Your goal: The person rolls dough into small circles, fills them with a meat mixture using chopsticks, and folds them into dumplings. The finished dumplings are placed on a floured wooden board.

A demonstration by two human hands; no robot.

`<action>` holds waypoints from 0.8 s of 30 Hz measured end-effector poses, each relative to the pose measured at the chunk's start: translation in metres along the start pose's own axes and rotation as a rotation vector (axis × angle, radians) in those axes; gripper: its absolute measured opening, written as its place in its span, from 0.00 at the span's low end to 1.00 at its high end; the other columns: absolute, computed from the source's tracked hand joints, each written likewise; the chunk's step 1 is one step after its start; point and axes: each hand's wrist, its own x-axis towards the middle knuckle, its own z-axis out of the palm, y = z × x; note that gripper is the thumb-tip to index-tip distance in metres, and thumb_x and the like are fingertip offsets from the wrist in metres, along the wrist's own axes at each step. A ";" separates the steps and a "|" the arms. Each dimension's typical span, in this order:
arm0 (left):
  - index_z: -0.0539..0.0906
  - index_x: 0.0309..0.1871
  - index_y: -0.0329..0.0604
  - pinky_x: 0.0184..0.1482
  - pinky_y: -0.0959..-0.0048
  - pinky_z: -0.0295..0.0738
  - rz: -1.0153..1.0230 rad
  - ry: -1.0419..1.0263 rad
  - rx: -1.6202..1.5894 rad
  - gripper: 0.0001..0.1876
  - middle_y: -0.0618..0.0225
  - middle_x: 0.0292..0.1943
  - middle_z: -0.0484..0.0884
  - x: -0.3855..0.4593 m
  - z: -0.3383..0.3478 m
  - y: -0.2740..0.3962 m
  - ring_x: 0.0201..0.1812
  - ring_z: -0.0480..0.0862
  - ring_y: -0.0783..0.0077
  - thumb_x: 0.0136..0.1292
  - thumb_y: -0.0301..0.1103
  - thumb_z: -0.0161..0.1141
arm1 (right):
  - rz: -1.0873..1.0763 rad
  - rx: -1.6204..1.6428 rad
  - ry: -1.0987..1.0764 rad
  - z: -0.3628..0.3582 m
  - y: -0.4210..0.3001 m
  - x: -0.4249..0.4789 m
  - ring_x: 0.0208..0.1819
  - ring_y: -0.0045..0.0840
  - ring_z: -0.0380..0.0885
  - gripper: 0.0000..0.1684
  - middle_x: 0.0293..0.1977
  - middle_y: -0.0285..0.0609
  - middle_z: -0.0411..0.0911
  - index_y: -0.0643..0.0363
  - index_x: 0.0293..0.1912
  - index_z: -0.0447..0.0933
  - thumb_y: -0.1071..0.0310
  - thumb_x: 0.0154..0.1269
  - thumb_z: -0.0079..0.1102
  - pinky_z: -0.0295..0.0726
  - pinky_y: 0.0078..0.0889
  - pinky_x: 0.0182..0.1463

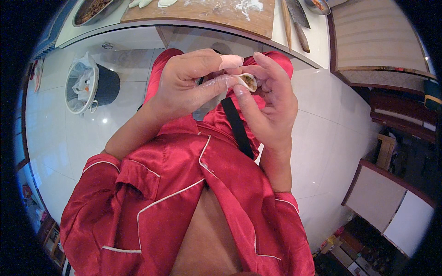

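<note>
A small dumpling (249, 82) with a white dough wrapper is held up over my lap, between both hands. Its edge gapes on the side facing me, and brownish-green filling shows inside. My left hand (193, 77) pinches the wrapper's left edge between thumb and fingers; a pale pink covering wraps one fingertip. My right hand (276, 100) supports the other side, with the thumb at the near edge and the fingers curled behind. White flour dusts the fingers of both hands. The dumpling's far side is hidden by my fingers.
Ahead, a floured wooden board (207, 15) on the counter carries dough wrappers (167, 2). A metal bowl of brown filling (95, 12) stands left; a rolling pin (286, 26) and cleaver (299, 26) lie right, near another bowl (318, 6). A lined bin (107, 82) stands on the floor.
</note>
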 end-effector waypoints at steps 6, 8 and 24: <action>0.80 0.39 0.34 0.27 0.79 0.67 0.088 0.021 0.080 0.10 0.65 0.27 0.79 0.004 -0.001 0.003 0.26 0.74 0.76 0.51 0.20 0.61 | 0.006 0.024 0.004 0.002 -0.001 0.000 0.34 0.23 0.77 0.27 0.35 0.44 0.77 0.65 0.54 0.65 0.78 0.52 0.59 0.77 0.21 0.35; 0.81 0.41 0.35 0.28 0.80 0.68 0.099 0.026 0.109 0.13 0.66 0.27 0.79 0.003 -0.002 0.001 0.26 0.75 0.77 0.51 0.22 0.62 | 0.028 0.024 0.002 0.003 0.000 -0.001 0.34 0.23 0.77 0.28 0.35 0.44 0.77 0.65 0.54 0.65 0.78 0.52 0.59 0.77 0.22 0.34; 0.79 0.42 0.31 0.32 0.80 0.71 0.017 0.064 -0.031 0.13 0.59 0.31 0.80 0.002 -0.004 0.004 0.31 0.78 0.75 0.51 0.17 0.60 | 0.004 0.108 0.046 0.002 -0.002 0.001 0.35 0.23 0.77 0.28 0.38 0.44 0.77 0.65 0.54 0.65 0.78 0.51 0.59 0.76 0.21 0.33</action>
